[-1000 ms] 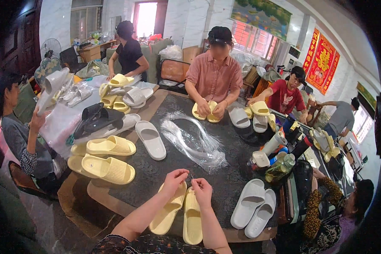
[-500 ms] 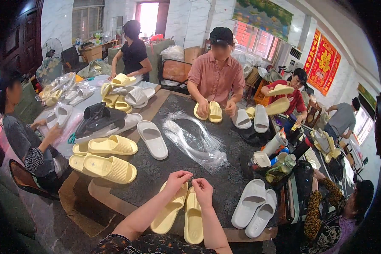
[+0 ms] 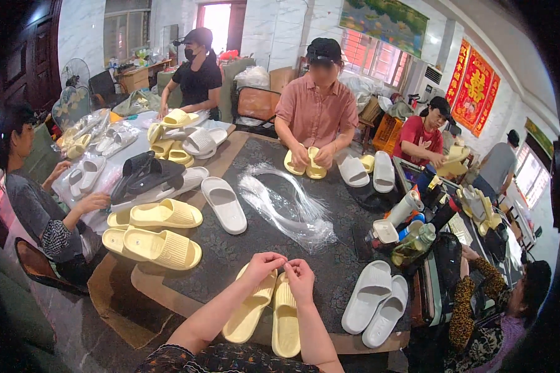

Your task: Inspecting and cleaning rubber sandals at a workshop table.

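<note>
Left hand (image 3: 262, 267), right hand (image 3: 300, 278): your fingers pinched together; contents, can't tell.
Yellow slippers (image 3: 285, 329): side by side on counter (image 3: 335, 280), beneath your hands.
Progress: pair laid out; fingertip work looks unfinished.

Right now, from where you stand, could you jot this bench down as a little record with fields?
Left hand: left hand, fingers pinched; anything held is too small to tell
Right hand: right hand, pinched close beside the left
Below hands: yellow slipper pair
Right of hands: pale grey slipper pair
Mid-table: bundle of clear strands
Left of strands: single pale grey slipper
Across: person in pink shirt, hands at yellow slippers
</note>
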`<action>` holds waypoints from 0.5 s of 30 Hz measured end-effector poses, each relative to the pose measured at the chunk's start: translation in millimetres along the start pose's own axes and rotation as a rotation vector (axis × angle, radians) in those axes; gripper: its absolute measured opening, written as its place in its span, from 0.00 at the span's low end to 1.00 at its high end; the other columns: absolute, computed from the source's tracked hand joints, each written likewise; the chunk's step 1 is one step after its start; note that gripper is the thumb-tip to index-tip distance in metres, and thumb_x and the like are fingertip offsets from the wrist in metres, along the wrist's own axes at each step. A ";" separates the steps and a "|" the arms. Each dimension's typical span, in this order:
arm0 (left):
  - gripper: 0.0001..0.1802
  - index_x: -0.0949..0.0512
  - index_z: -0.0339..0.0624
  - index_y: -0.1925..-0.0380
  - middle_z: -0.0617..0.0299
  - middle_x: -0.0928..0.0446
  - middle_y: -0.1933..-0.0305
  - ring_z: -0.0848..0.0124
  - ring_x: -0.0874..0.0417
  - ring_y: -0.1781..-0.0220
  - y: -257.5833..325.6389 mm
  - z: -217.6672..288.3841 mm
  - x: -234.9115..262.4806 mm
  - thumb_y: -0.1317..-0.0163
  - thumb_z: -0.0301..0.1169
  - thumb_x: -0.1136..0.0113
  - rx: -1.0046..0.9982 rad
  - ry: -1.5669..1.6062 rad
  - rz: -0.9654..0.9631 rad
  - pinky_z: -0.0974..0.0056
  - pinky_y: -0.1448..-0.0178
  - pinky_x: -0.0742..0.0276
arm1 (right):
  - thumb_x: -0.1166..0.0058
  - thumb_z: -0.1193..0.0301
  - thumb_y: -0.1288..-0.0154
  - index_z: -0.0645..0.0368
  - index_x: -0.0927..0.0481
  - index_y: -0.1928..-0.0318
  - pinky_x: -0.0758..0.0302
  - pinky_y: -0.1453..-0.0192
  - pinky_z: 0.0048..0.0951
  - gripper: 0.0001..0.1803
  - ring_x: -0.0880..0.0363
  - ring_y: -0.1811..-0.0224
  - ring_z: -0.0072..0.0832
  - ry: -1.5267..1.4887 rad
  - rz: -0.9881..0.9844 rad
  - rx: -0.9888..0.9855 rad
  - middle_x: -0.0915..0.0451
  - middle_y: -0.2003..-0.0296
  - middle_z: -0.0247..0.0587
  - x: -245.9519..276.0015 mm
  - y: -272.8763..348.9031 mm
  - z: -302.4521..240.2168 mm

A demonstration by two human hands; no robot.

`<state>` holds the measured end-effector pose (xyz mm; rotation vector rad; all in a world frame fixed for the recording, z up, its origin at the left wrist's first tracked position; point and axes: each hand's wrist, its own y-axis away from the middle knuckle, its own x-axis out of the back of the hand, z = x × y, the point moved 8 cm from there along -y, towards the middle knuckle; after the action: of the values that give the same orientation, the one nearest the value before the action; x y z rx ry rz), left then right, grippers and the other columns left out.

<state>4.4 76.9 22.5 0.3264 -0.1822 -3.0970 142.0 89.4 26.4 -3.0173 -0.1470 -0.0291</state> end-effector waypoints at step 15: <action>0.10 0.19 0.36 0.62 0.67 0.20 0.66 0.79 0.24 0.64 -7.2 -7.1 3.2 0.40 0.31 0.37 -0.012 0.011 -0.021 0.72 0.57 0.28 | 0.42 0.76 0.38 0.61 0.21 0.64 0.33 0.70 0.14 0.03 0.31 0.74 0.10 -0.076 -0.031 0.012 0.25 0.75 0.24 -0.3 2.0 -6.1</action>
<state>2.6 83.2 14.2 0.3474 -0.1614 -3.1153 141.8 86.7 32.2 -3.0053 -0.2000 0.0837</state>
